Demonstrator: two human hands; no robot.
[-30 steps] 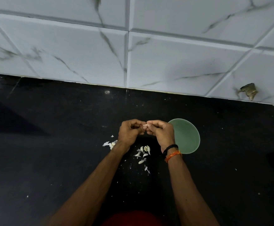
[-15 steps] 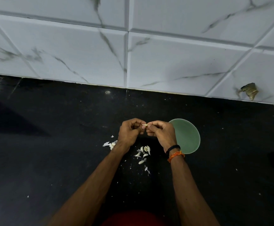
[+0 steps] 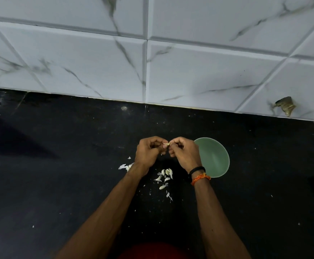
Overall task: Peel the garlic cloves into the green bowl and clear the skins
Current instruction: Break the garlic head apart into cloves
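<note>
though curled, fingers (image 3: 173,142) on garlic clove (image 3: 166,144)

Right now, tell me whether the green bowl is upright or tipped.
Upright: the green bowl sits on the counter, its opening facing up.

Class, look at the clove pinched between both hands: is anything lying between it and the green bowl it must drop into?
Only the right hand itself. It sits between the clove and the bowl, covering part of the bowl's rim. Nothing else visible blocks the way.
</note>
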